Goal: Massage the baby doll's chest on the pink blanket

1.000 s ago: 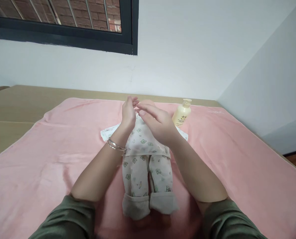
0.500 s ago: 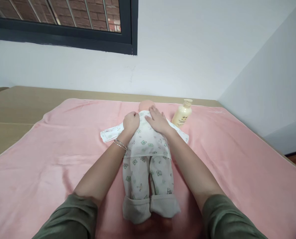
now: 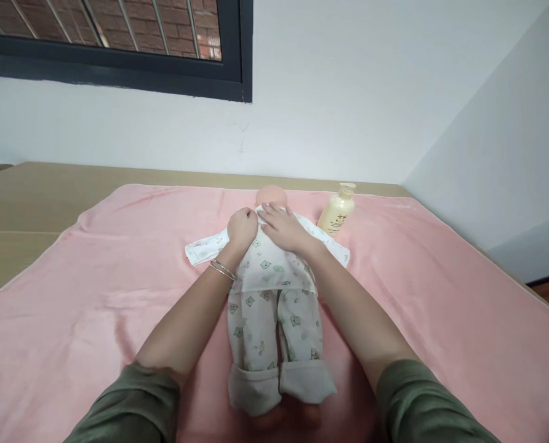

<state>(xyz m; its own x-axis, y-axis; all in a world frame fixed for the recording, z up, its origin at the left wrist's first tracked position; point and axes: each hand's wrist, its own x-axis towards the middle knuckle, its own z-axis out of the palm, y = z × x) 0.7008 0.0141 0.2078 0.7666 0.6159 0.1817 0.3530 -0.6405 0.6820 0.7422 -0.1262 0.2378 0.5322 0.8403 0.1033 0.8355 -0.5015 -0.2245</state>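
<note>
Head view, clock centre: take the middle of the shirt (image 3: 268, 264) as the hub, with the wall at 12.
Doll: the doll (image 3: 277, 288) lies stretched along the 12-to-6 line before you, its bald head (image 3: 271, 195) at 12; that alignment likely lets both your arms reach its shoulders evenly.
Your left hand: your left hand (image 3: 242, 226) sits near 11, against the shirt's shoulder, fingers curled into a fist; you probably use it as a steadying side support, though I cannot tell whether cloth is pinched inside.
Your right hand: your right hand (image 3: 284, 227) lies flat between 12 and 1, fingers extended over the upper shirt and holding nothing; the flat palm would spread your touch broadly.
Sleeves: they splay towards 10 and 2, perhaps so neither gets trapped beneath your forearms.
Trousers: the trousers (image 3: 258, 326) run towards 6, cuffs folded back, presumably because the legs are long.
Bottle: the pump bottle (image 3: 336, 212) stands between 1 and 2, just beside a sleeve, seemingly within your right hand's reach.
Blanket: the pink blanket (image 3: 94, 277) spreads beneath everything, likely padding the wooden surface (image 3: 48, 191).
</note>
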